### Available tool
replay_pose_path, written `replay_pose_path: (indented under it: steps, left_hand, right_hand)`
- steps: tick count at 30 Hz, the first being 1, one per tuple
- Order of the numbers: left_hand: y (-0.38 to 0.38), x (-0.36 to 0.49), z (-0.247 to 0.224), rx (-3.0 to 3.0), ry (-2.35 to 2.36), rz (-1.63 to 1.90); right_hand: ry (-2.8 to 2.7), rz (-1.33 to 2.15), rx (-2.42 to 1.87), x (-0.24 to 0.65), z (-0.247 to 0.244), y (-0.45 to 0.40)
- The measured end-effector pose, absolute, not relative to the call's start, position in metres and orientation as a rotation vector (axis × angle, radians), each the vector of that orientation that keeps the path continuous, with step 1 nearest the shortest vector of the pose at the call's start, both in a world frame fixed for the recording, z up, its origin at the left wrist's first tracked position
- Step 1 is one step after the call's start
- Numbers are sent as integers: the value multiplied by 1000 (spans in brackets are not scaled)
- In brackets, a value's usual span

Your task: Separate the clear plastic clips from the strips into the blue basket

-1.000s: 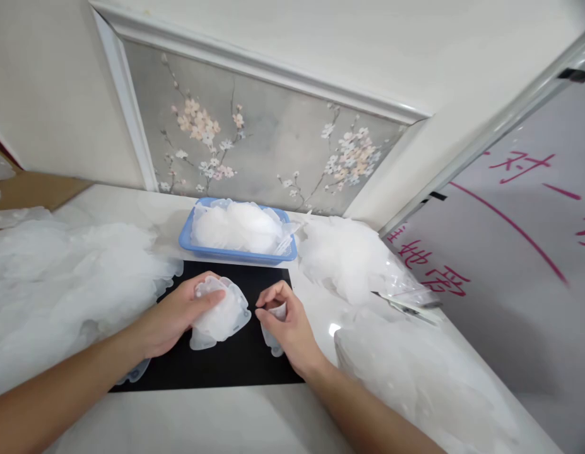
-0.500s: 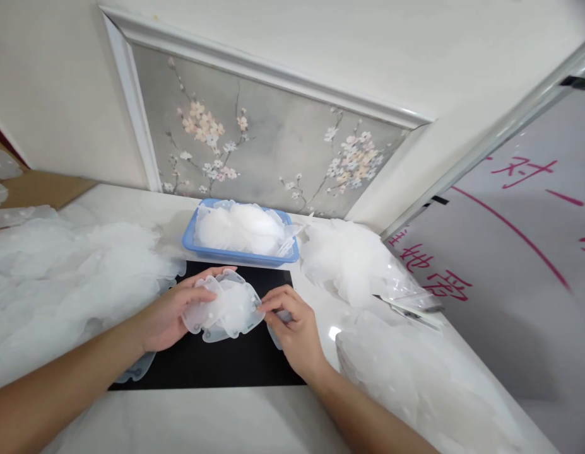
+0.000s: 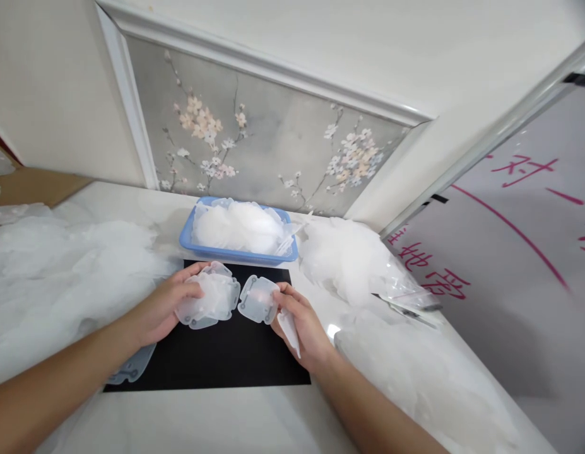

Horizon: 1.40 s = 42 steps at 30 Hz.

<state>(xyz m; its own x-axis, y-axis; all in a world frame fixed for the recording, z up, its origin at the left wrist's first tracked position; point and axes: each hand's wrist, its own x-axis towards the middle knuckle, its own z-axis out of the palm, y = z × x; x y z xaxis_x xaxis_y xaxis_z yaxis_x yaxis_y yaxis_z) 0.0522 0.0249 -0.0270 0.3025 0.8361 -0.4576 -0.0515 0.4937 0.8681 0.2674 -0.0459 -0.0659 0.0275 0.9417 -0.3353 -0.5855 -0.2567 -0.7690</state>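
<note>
Above a black mat (image 3: 226, 366), my left hand (image 3: 164, 309) is closed on a fanned stack of translucent plastic sheets (image 3: 214, 296), thumb on top. These thin pieces are squarish, with notched edges and small marks at the corners. My right hand (image 3: 304, 328) pinches a single plastic sheet (image 3: 258, 299) by its right edge. Another plastic sheet (image 3: 288, 331) is tucked against the palm of that hand. A narrow gap separates the single sheet from the stack. My right hand's lower fingers are partly hidden.
A blue basket (image 3: 235, 255) full of similar sheets stands behind the mat. Large heaps of sheets lie at left (image 3: 74, 277) and right (image 3: 415, 372). Behind the right heap is another pile (image 3: 344, 258) beside a clear bag (image 3: 410, 287). A whiteboard (image 3: 510, 265) borders the right side.
My right hand has drawn one sheet away from the stack and turned, bringing the sheet in its palm into view. My left hand has shifted slightly left with the stack.
</note>
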Motion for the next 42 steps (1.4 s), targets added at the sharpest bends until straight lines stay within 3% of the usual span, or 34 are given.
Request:
replay_pose_path:
  steps: [16, 21, 28, 35, 37, 42]
  left_hand:
    - [27, 49, -32, 966, 1064, 572]
    - [28, 46, -39, 977, 981, 557]
    - [23, 49, -44, 950, 847, 480]
    - [14, 50, -45, 922, 723, 453]
    - [14, 49, -46, 880, 735, 459]
    - [15, 50, -46, 803, 751, 461]
  right_hand:
    - [-585, 1552, -1007, 268, -71, -44]
    - [-938, 1159, -1270, 284, -47, -45]
    - [-1130, 407, -1986, 374, 3, -2]
    - [-1174, -86, -2025, 393, 13, 13]
    - [-1378, -74, -1899, 368, 7, -4]
    - [-1902, 554, -1385, 287, -29, -48]
